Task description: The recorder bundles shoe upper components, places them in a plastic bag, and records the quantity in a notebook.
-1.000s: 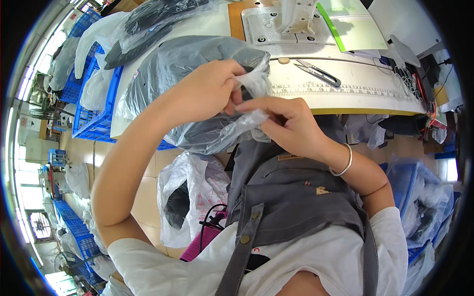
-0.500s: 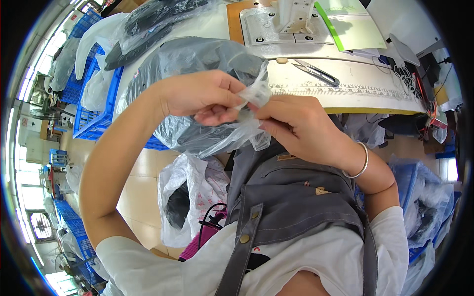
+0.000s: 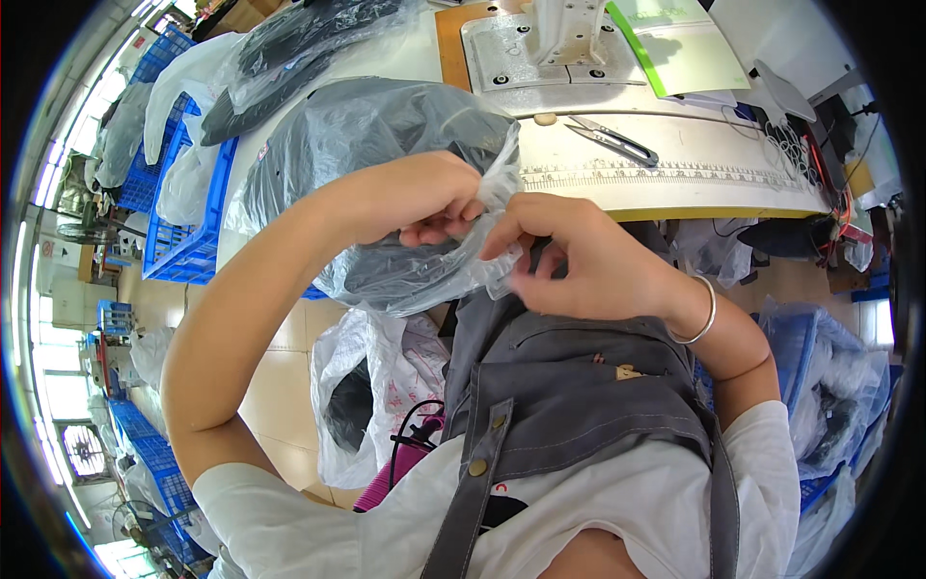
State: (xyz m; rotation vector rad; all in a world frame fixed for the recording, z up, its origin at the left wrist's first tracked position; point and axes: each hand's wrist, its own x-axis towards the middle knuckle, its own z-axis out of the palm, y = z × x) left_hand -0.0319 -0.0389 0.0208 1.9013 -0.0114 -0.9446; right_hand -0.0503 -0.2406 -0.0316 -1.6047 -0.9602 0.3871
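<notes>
L hand grips clear, bulging plastic bag at neck, prob. keeping it gathered; R hand: can't tell grip.

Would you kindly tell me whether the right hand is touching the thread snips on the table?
Apart: the head view shows the table's ruler markings between the right hand and the thread snips.

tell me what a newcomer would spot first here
Probably the big, clear plastic bag of dark material, upper left of centre, with the left-hand grip and right-hand grip at its bunched edge. Next, the thread snips lying on the white worktable, to the bag's right. After that, the bright blue crate at the left, beside the worktable.
</notes>
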